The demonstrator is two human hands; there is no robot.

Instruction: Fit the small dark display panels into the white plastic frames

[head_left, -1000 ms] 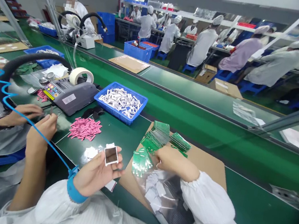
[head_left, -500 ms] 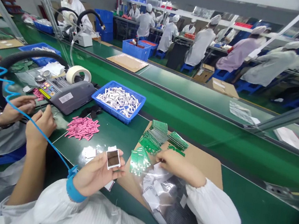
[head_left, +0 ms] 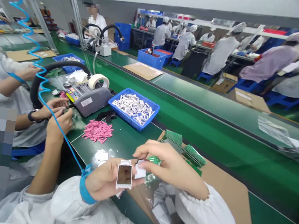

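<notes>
My left hand (head_left: 104,180), with a blue strap at the wrist, holds a small square display in a white frame (head_left: 124,175), its dark brown face turned up. Between thumb and fingers, my right hand (head_left: 168,165) pinches a small white rectangular piece (head_left: 140,169) with a dark edge. That piece is right beside the display, over the left fingertips. Under my right forearm lies a clear plastic bag of white flat pieces (head_left: 161,209). Partly behind my right hand are stacked green circuit boards (head_left: 193,155) on a cardboard sheet (head_left: 228,187).
A pile of pink strips (head_left: 98,131) lies ahead on the left. Behind it stand a blue tray (head_left: 143,126) of white parts and a grey tape dispenser (head_left: 93,103). A co-worker's hands (head_left: 60,119) work at the left. A coiled blue cord (head_left: 62,131) runs to my wrist strap.
My right hand has left the plastic bag with a white piece in it and moved left beside the display. The camera view has shifted, so the bench appears further right and lower.
</notes>
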